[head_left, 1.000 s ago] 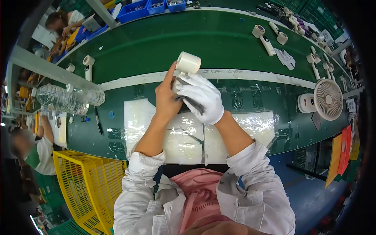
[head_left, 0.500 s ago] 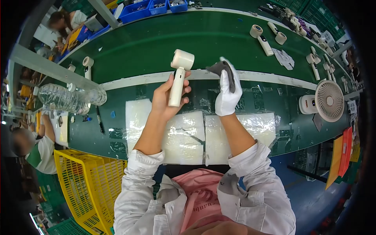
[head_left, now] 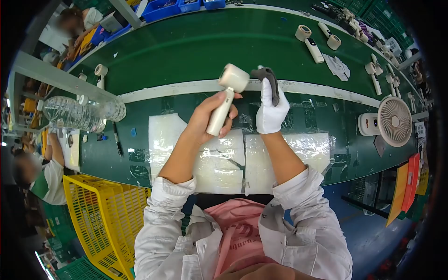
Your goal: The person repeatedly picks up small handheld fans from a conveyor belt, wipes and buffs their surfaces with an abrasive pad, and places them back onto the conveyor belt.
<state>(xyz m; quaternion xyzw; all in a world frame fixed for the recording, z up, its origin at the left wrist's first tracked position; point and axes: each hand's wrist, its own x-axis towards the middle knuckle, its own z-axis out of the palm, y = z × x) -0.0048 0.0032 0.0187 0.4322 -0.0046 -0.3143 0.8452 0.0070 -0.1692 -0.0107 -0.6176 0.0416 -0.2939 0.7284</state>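
Note:
My bare left hand (head_left: pixel 208 119) is wrapped round the handle of a cream handheld fan (head_left: pixel 219 112), whose round head points up and leans to the right. To its right, my right hand (head_left: pixel 272 112), in a white glove, grips a dark grey cloth (head_left: pixel 269 84). The cloth and the fan head are close together, with a small gap between them. Both hands are raised over the near edge of the green belt, above foam sheets (head_left: pixel 219 172) wrapped in clear film on the table.
Plastic bottles (head_left: pixel 72 115) lie at the left by a black pen (head_left: pixel 117 140). A round desk fan (head_left: pixel 394 121) stands at the right. More handheld fans (head_left: pixel 313 50) and a white cloth (head_left: pixel 337 67) lie on the belt. A yellow crate (head_left: pixel 105 224) is at lower left.
The hands, first together round the fan, have come apart. The whole fan came into view, then moved right and tilted, while the gloved hand kept the grey cloth.

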